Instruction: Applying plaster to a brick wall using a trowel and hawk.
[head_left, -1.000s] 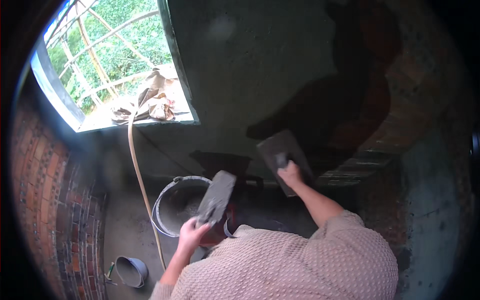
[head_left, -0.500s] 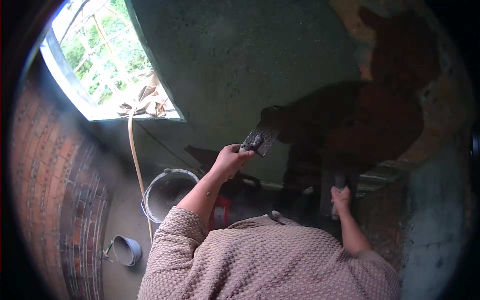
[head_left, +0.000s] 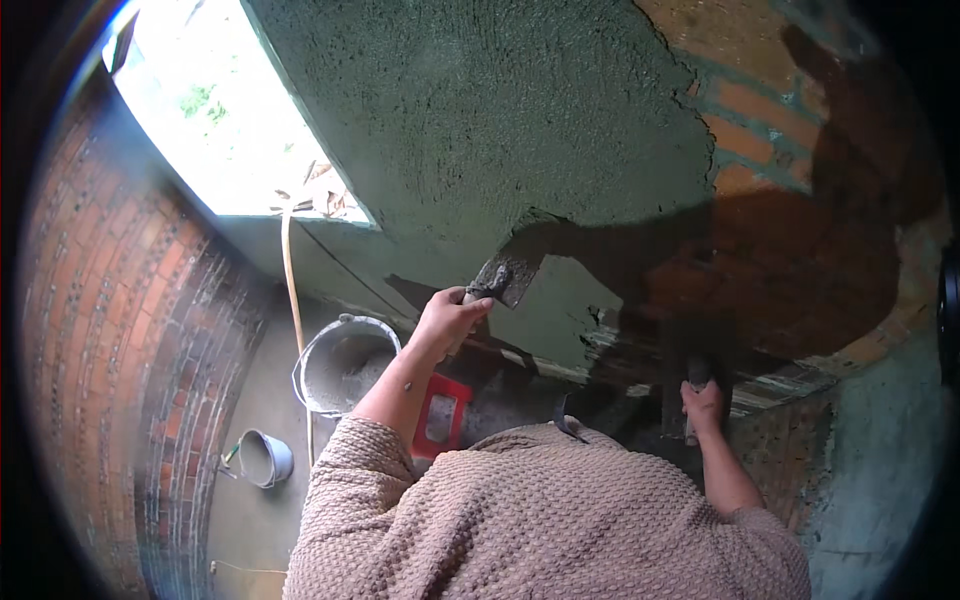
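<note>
My left hand [head_left: 447, 318] grips the handle of a trowel [head_left: 505, 277] whose blade, loaded with grey mortar, lies against the wall at the edge of the fresh grey plaster [head_left: 520, 130]. My right hand [head_left: 704, 404] is lower and to the right, closed around the handle of a second tool [head_left: 697, 375] that stands in shadow against the wall; its blade is hard to make out. Bare orange brick [head_left: 760, 140] shows at the upper right beyond the plaster's ragged edge.
A metal bucket of mortar [head_left: 343, 365] stands on the floor below my left arm, with a red container [head_left: 440, 415] beside it. A smaller bucket [head_left: 263, 458] sits further left. A hose [head_left: 292, 300] hangs from the bright window opening [head_left: 220, 130]. A brick wall [head_left: 110, 340] is left.
My left hand has lifted the loaded trowel from above the bucket up to the wall. My right hand has dropped from the wall to a lower spot on the right.
</note>
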